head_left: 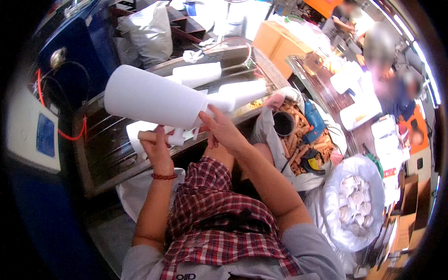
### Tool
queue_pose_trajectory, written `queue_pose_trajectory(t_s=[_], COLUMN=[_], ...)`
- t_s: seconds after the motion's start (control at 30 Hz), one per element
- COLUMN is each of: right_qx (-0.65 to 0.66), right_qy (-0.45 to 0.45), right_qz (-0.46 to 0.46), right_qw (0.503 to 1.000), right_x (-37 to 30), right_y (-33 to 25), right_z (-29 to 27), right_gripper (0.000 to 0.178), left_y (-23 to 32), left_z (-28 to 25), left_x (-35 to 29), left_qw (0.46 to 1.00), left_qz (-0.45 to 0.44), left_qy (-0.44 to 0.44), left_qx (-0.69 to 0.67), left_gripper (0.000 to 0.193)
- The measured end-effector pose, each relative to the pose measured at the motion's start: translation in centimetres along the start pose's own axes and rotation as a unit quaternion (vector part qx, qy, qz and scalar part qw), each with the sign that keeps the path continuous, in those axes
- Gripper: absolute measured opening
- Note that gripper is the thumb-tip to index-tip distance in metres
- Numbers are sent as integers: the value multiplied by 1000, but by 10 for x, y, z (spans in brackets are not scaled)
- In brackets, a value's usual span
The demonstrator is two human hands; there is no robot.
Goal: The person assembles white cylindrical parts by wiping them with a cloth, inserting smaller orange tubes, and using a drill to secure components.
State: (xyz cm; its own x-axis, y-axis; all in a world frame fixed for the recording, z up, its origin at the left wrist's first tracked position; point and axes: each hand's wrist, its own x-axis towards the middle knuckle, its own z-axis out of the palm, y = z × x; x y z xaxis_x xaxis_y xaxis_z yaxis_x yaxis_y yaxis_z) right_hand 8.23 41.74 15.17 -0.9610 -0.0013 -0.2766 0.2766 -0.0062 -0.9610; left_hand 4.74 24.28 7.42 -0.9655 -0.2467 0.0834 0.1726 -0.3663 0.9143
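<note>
I have the right hand reaching inward on a slanting forearm, its fingers gripping the narrow end of a smooth, matte white tapered cylinder. The left hand, wrist bent above a red beaded bracelet, grasps a tan rod-shaped handle just below the cylinder. I see the cylinder above the slatted grey bench, its long axis slightly tilted, broad rounded end pointing left and away. More white tapered pieces lie on the bench; right of it, a pale sack bulges with orange-brown scraps.
</note>
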Motion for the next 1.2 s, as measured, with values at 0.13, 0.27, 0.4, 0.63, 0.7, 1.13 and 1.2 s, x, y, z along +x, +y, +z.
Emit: queue_pose_trajectory(t_s=[0.13, 0.27, 0.4, 0.63, 0.7, 1.13, 1.2], right_qx=[99, -47, -479, -530, -513, -593, -653], right_qy=[-24, 25, 333, 447, 510, -104, -202], right_qz=[-6, -54, 27, 125, 31, -206, -80], right_qw=[995, 997, 812, 710, 690, 772, 725], right_x=[-8, -50, -140, -250, -250, -8, 24], right_y=[18, 50, 26, 167, 171, 129, 118], right_z=[1, -58, -140, -264, -271, -31, -9], right_gripper=[61, 51, 61, 42, 35, 41, 44], left_y=[-14, -10, -21, 0, 2, -8, 1], left_z=[-8, -21, -79, -113, -125, -154, -140], left_x=[7, 14, 40, 52, 57, 57, 47], left_qw=[999, 990, 990, 988, 987, 995, 997], left_qz=[-11, -113, -114, -116, -116, -86, -70], left_qy=[-43, -46, -11, 73, 65, 18, 26], left_qx=[-1, -65, -83, -72, -87, -37, -24], left_gripper=[25, 16, 20, 26, 33, 35, 35])
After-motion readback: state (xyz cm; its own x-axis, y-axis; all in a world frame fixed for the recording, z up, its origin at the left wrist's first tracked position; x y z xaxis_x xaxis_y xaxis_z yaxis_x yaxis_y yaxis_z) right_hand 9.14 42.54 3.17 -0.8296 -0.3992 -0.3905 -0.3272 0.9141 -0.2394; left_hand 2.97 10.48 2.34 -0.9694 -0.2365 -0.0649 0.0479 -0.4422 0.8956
